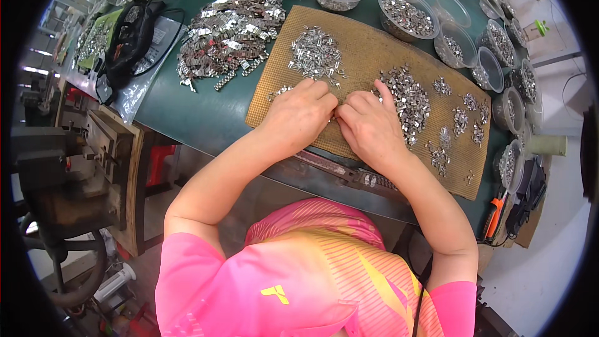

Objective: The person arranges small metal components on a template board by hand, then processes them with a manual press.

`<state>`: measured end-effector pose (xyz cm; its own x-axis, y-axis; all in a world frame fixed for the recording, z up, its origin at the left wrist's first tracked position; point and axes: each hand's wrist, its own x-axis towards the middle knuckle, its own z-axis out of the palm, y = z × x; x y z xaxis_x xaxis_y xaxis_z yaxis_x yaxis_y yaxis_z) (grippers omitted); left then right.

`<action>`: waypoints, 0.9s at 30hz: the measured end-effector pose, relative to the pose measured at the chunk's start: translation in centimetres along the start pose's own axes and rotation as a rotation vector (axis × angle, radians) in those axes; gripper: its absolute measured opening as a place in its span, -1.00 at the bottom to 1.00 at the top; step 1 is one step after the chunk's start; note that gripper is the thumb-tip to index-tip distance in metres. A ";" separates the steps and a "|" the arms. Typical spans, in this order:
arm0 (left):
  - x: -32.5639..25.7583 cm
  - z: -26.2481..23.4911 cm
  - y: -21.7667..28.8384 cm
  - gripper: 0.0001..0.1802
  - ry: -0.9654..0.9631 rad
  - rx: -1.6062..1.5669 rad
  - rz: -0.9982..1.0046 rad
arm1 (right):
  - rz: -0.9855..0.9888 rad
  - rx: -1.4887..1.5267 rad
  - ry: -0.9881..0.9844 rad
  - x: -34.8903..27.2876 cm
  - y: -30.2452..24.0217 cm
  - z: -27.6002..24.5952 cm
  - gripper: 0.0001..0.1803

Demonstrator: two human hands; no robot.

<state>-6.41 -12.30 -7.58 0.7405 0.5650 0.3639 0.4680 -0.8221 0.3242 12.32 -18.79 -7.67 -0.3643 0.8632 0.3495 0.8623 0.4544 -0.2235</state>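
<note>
My left hand (pixel 302 111) and my right hand (pixel 369 123) meet over the near part of a tan textured mat (pixel 362 40). Both have their fingers closed together, fingertips almost touching; whatever they pinch is too small and hidden to name. The right index finger sticks up. Just beyond the left hand lies a pile of small shiny metal pieces (pixel 315 53). A larger heap of darker metal pieces (pixel 409 101) spreads beside the right hand. Several smaller clusters of metal parts (pixel 460 120) sit farther right on the mat.
A big pile of linked metal strips (pixel 231 28) covers the green table (pixel 181 109) left of the mat. Clear plastic bowls of small metal parts (pixel 409 15) line the back and right. An orange-handled tool (pixel 495 217) lies at the right edge, a black bag (pixel 128 40) at left.
</note>
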 end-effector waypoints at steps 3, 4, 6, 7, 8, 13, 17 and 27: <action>0.0 0.0 -0.2 -0.92 -0.017 -0.035 -0.032 | 0.025 0.031 0.014 -0.1 0.1 0.0 -0.92; -0.1 -0.1 -0.4 -0.92 -0.005 -0.080 -0.035 | 0.037 0.049 0.004 -0.3 0.1 0.0 -0.91; -0.3 -0.2 -0.9 -0.92 0.003 -0.126 -0.035 | 0.061 0.079 0.025 -1.1 0.2 -0.8 -0.91; -0.3 -0.2 -1.2 -0.92 0.016 -0.192 -0.046 | 0.080 0.110 0.042 -1.8 0.3 -1.4 -0.91; -0.4 -0.2 -1.3 -0.91 0.029 -0.258 -0.061 | 0.083 0.111 0.043 -2.5 0.3 -2.2 -0.91; -0.1 -0.8 -0.5 -0.91 -0.002 -0.222 -0.037 | 0.160 0.144 0.009 -7.0 0.6 -5.9 -0.84; 0.1 -1.0 0.6 -0.89 -0.002 -0.157 0.024 | 0.237 0.167 -0.004 -10.4 0.3 -7.8 -0.81; 0.1 0.4 1.1 -0.88 0.053 -0.026 0.050 | 0.241 0.073 -0.054 -13.3 -1.8 -7.4 -0.78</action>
<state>-5.65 -13.17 -7.52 0.7358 0.5267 0.4256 0.4176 -0.8477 0.3271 18.20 -32.77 -5.20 -0.1709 0.9582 0.2293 0.8996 0.2467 -0.3604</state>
